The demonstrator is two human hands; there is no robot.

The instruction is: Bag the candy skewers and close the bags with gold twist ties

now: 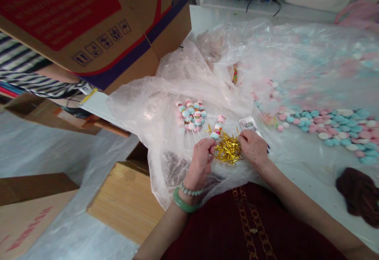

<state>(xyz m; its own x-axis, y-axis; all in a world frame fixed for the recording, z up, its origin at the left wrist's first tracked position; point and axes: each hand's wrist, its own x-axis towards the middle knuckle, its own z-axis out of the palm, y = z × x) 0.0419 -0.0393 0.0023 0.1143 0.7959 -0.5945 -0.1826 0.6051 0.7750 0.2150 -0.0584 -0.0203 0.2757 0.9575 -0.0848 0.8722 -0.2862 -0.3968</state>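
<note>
My left hand [203, 155] is closed around the lower end of a wrapped marshmallow skewer [218, 126], which stands up out of the fist with pink, white, yellow and blue pieces. My right hand [253, 147] pinches a thin gold twist tie [237, 131] between thumb and finger. A loose pile of gold twist ties [229, 148] lies between the two hands. Beyond my left hand, several marshmallow skewers [192, 113] on white sticks lie in a heap on the plastic sheet. Just past my right hand is a small white packet [248, 124] with print, partly covered.
Clear plastic sheeting [166, 94] covers much of the white table. Many loose pink, blue and white marshmallows [340, 127] lie at the right, near a dark cloth [359, 196]. A large printed carton [97, 27] stands back left, with a striped-sleeved person behind it. Cardboard boxes [127, 200] are on the floor.
</note>
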